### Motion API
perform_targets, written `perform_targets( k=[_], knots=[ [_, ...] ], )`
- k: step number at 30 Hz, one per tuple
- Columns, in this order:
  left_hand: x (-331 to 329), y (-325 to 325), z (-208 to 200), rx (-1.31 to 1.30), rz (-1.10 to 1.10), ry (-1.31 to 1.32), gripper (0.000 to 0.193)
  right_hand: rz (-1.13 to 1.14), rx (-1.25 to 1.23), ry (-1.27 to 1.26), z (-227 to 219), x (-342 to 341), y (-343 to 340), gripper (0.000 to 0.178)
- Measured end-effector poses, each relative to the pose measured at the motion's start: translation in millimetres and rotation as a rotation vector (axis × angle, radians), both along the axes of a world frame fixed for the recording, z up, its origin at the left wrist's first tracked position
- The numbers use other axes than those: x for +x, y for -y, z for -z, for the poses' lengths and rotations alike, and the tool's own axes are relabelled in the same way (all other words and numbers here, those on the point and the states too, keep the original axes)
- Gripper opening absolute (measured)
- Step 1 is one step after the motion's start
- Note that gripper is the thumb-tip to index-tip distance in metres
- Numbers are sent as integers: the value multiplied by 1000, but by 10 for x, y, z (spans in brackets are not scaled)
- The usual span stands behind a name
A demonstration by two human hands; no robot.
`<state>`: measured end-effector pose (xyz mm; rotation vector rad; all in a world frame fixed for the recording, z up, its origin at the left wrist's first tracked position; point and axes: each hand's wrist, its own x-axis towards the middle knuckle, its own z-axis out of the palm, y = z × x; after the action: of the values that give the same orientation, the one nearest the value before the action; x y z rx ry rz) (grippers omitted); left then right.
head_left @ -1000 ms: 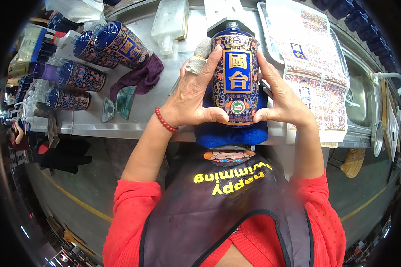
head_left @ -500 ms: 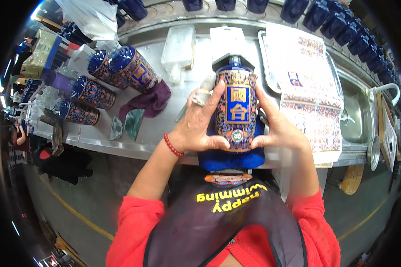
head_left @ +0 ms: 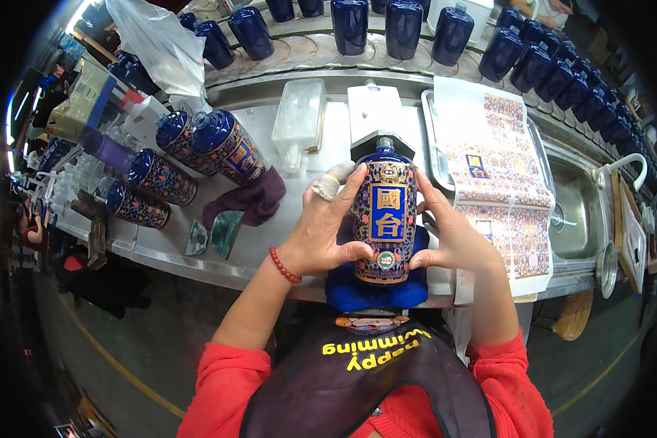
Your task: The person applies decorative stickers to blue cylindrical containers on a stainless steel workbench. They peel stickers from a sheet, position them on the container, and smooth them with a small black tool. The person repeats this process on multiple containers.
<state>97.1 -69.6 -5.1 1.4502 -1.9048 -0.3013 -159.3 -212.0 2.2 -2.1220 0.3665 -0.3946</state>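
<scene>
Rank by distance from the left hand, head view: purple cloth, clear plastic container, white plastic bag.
1. purple cloth, just left of the left hand.
2. clear plastic container, beyond it on the table.
3. white plastic bag, far upper left.

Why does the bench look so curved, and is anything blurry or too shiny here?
Head view: the fisheye lens bends the steel bench edge and leaves black corners. The bottle held between left hand and right hand is sharp; glare glints on the plain blue bottles along the top.
</scene>
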Motion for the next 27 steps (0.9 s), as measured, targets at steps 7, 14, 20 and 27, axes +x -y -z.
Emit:
perform_targets(
  k=[7, 14, 20, 27],
  knots=[
    [-17, 21, -62, 12, -26, -8, 113, -16, 7, 6, -21, 30, 28, 136],
    [0, 32, -65, 78, -25, -51, 114, 4, 53, -49, 14, 10, 70, 135],
    [0, 41, -43, 77, -21, -59, 115, 17, 107, -88, -32, 39, 68, 129],
    [-12, 32, -25, 87, -25, -70, 118, 221, -583, 150, -443, -10, 116, 42]
  ],
)
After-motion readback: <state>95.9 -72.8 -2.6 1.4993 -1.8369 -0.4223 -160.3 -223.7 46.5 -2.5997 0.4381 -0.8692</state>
